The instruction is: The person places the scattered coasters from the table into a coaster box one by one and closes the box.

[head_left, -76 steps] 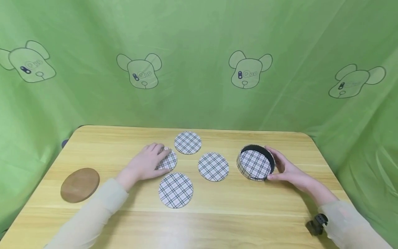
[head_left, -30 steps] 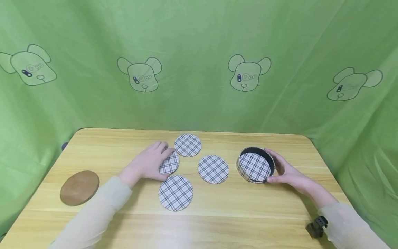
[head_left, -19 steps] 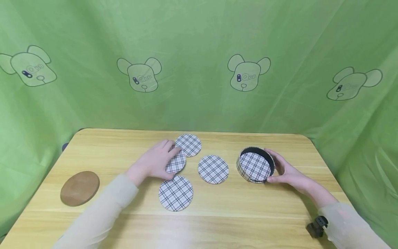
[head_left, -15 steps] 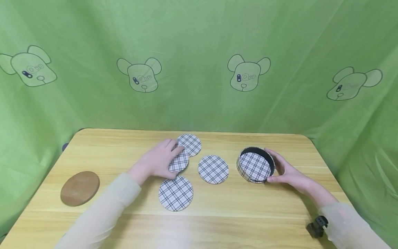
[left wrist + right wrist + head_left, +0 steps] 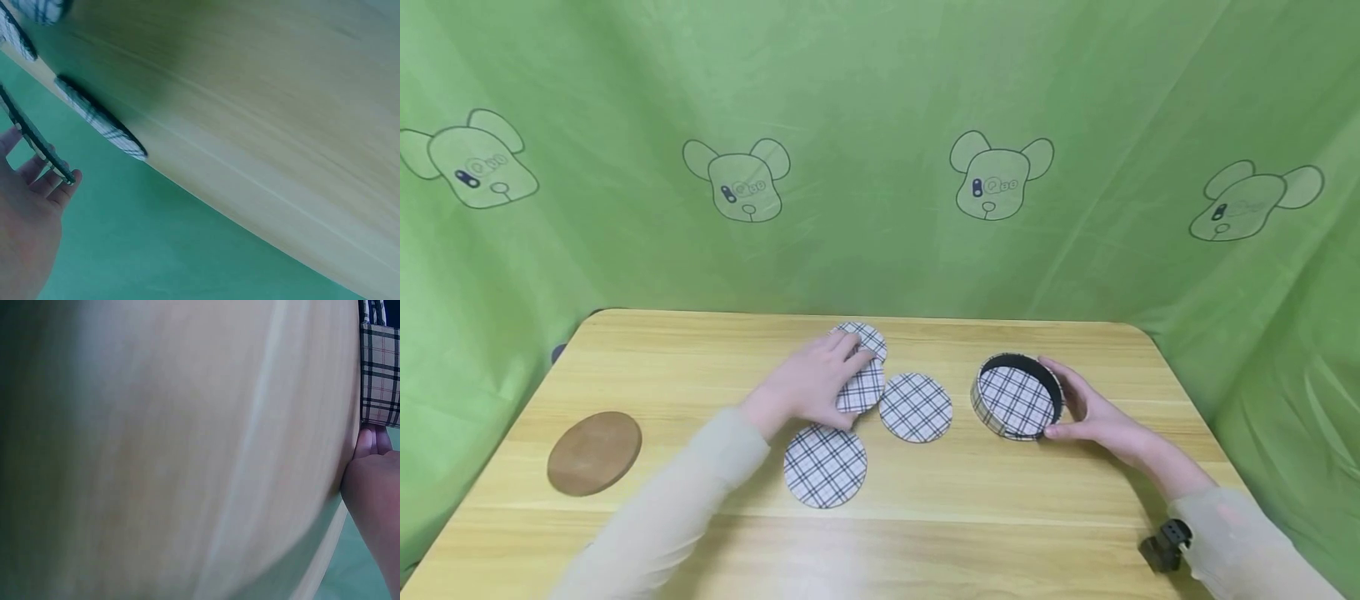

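Observation:
My left hand (image 5: pixel 812 379) pinches a round plaid coaster (image 5: pixel 865 387) by its edges, thumb on the near side and fingers on the far side. In the left wrist view this coaster (image 5: pixel 30 134) is seen edge-on, raised off the table. It overlaps the far coaster (image 5: pixel 867 335) in the head view. Another coaster (image 5: pixel 916 408) lies just right of it, and one more coaster (image 5: pixel 825 471) lies nearer. My right hand (image 5: pixel 1086 414) grips the right side of a round plaid coaster holder (image 5: pixel 987 415), black inside. A plaid disc (image 5: pixel 1017 400) shows at its bottom.
A brown round disc (image 5: pixel 595 454) lies at the left of the wooden table (image 5: pixel 925 550). Green cloth (image 5: pixel 865 250) hangs behind the table and at both sides. A small black device (image 5: pixel 1165 546) sits at the right sleeve.
My left hand has gripped the leftmost coaster, lifted it and carried it right, between the other coasters. The right hand and the holder have stayed in place.

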{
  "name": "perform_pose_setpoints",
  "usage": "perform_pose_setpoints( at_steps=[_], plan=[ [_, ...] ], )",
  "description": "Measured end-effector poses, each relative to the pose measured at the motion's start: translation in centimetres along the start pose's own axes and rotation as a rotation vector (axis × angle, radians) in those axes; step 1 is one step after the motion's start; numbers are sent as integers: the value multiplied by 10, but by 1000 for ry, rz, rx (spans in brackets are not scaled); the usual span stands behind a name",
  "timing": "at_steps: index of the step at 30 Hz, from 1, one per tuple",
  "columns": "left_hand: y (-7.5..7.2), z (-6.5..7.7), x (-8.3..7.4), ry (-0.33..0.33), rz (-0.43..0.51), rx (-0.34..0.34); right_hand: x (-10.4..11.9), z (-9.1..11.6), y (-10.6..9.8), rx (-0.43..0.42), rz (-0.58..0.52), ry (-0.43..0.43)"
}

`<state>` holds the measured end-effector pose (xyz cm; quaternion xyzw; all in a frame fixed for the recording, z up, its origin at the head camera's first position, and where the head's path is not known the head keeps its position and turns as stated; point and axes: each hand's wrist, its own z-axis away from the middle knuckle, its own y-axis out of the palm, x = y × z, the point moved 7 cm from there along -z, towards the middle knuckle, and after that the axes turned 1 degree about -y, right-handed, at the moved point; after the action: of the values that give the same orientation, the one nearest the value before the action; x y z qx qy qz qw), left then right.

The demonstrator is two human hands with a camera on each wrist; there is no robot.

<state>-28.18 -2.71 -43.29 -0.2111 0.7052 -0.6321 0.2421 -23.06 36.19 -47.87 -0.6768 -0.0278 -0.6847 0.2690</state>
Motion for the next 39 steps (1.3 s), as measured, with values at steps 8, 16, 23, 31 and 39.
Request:
perform_pose_setpoints(
  at_steps=[8,16,23,31,39],
  plan=[
    [3,-21,-18,39,-54,25,1,0,0,3,-1,6],
    [3,-43,-36,69,-118,47,2,0,0,4,-1,13],
    [2,-64,-55,98,-152,51,1,-1,-1,5,12,4],
    [5,-85,-77,135,-176,46,0,-1,-2,0,16,-3],
    [8,-102,-95,144,-182,37,0,-1,0,3,14,-3]
  ],
)
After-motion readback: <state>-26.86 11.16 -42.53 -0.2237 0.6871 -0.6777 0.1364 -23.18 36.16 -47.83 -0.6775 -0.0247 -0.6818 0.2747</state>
